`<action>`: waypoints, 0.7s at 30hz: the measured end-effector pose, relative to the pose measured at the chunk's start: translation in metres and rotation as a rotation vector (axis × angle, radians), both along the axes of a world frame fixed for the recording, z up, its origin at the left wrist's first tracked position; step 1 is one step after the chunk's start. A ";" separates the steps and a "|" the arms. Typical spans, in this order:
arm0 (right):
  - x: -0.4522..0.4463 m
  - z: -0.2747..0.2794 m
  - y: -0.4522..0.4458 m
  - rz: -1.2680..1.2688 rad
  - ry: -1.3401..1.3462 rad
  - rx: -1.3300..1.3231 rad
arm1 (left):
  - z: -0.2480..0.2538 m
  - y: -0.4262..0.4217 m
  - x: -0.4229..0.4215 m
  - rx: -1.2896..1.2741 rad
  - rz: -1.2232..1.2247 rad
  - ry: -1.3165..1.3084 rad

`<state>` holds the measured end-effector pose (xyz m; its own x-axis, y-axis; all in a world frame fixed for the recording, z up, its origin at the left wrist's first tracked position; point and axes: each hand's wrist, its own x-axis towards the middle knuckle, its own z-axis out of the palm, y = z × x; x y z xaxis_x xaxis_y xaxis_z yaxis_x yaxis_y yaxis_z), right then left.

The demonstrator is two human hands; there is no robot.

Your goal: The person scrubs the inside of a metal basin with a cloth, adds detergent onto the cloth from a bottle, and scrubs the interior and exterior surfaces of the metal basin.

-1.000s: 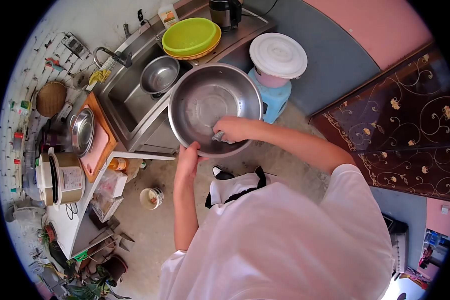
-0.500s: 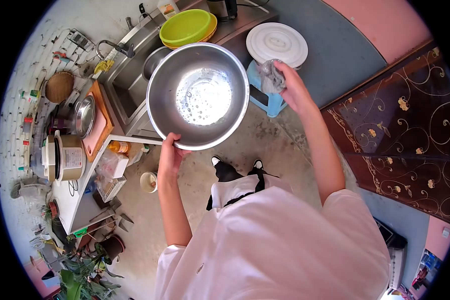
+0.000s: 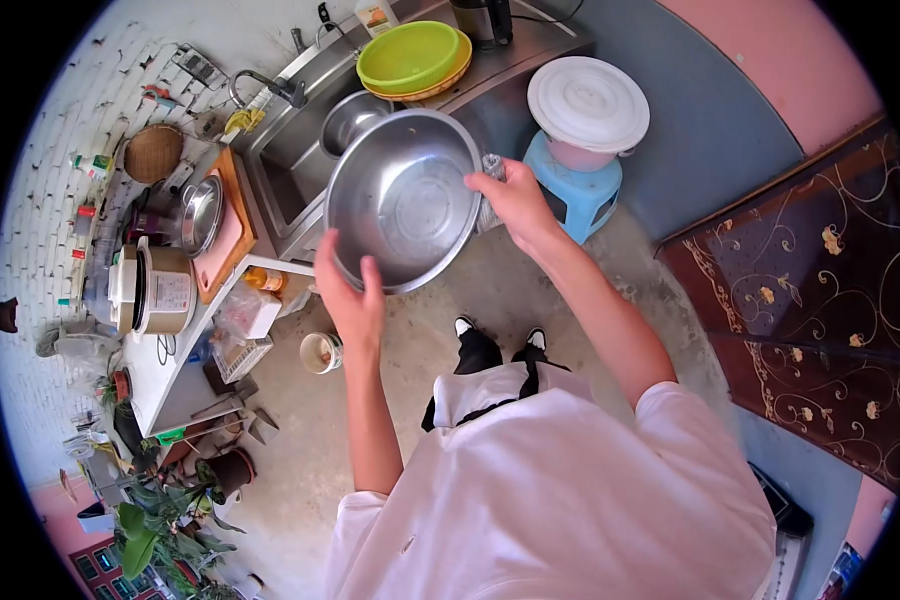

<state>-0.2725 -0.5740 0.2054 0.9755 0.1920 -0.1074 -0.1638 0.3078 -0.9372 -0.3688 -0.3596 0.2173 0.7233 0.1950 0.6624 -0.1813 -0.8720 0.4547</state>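
A large stainless-steel basin (image 3: 410, 205) is held up in front of me, tilted so its inside faces me. My left hand (image 3: 352, 305) is at its lower left rim, thumb over the inner side and fingers along the outer edge. At the opposite side, my right hand (image 3: 520, 205) has its fingers closed round a crumpled grey cloth (image 3: 491, 168). That cloth lies against the basin's right rim and outer wall, and my hand hides part of it.
Behind the basin, the sink (image 3: 282, 185) holds a smaller metal bowl (image 3: 348, 122). Green and yellow baskets (image 3: 410, 58) sit on the counter. A white lidded bucket (image 3: 588, 105) stands on a blue stool (image 3: 575, 190). On the floor is a small white bucket (image 3: 320, 352).
My right hand has brought the cloth leftward from beside the stool to the basin's right edge. The basin has tilted, and my left hand's grip has shifted along its rim.
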 end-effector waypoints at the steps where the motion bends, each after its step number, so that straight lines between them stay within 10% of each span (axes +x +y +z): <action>1: -0.002 -0.006 0.009 -0.045 0.026 0.067 | 0.010 -0.006 -0.007 0.116 -0.165 0.141; 6: 0.015 -0.012 0.045 -0.021 0.102 0.141 | 0.003 -0.009 -0.003 0.221 -0.299 0.549; 12: 0.076 -0.012 0.099 0.222 0.127 0.144 | -0.032 0.059 0.052 0.253 -0.293 0.437; 18: 0.151 -0.026 0.177 0.010 0.085 0.150 | -0.048 0.125 0.135 -0.705 -0.139 0.298; 21: 0.189 0.012 0.242 0.077 -0.713 -0.355 | -0.044 0.172 0.183 -0.886 -0.068 0.268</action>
